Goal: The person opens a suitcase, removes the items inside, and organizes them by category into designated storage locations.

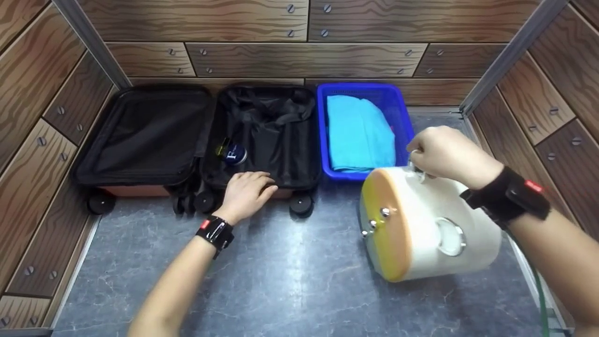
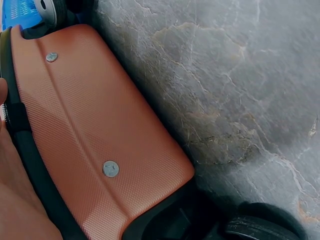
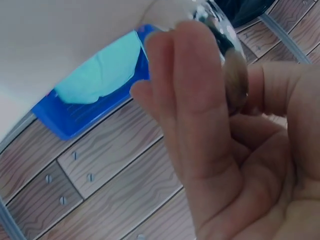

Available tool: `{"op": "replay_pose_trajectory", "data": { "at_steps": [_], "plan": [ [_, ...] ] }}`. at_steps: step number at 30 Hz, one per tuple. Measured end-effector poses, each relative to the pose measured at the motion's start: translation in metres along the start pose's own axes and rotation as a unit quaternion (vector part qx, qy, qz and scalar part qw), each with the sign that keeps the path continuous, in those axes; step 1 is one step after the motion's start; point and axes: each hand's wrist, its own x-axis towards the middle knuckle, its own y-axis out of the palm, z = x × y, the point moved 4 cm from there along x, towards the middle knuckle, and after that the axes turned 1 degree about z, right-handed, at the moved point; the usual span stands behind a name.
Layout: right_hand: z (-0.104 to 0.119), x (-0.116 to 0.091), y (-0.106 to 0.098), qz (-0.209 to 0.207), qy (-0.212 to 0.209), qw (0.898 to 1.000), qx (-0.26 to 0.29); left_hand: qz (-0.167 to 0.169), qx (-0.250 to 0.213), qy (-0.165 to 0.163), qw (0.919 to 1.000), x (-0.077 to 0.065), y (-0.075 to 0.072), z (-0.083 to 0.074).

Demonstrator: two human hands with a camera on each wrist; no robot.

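My right hand (image 1: pixel 444 150) grips the shiny metal handle (image 3: pixel 232 75) of a white, rounded case (image 1: pixel 430 206). Its end panel is yellow with an orange rim and has several metal knobs, and a round clear window sits in its side. The case is held at the right, in front of the blue basket. My left hand (image 1: pixel 245 196) rests with relaxed fingers at the front edge of the open suitcase (image 1: pixel 276 150), whose orange shell (image 2: pixel 100 125) shows in the left wrist view. Inside that half lies a dark blue, round-ended item (image 1: pixel 235 153) marked with an F.
The suitcase's other half (image 1: pixel 145 135), with a black lining cover, lies at the left. A blue basket (image 1: pixel 405 107) holds folded light-blue cloth (image 1: pixel 358 133). Wood-patterned walls (image 1: pixel 248 58) enclose the grey marbled floor (image 1: pixel 281 276). A green cable (image 1: pixel 540 290) hangs by my right arm.
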Motion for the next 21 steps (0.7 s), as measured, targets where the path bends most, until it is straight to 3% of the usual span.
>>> {"op": "replay_pose_trajectory", "data": {
  "at_steps": [10, 21],
  "plan": [
    [0.013, 0.01, 0.003, -0.005, 0.015, 1.0, 0.018, 0.006, 0.0, -0.001, 1.0, 0.0, 0.002, 0.001],
    [0.009, 0.008, 0.001, 0.03, 0.035, 0.999, 0.027, 0.007, 0.001, -0.001, 1.0, 0.0, 0.001, 0.002]
  ]
}}
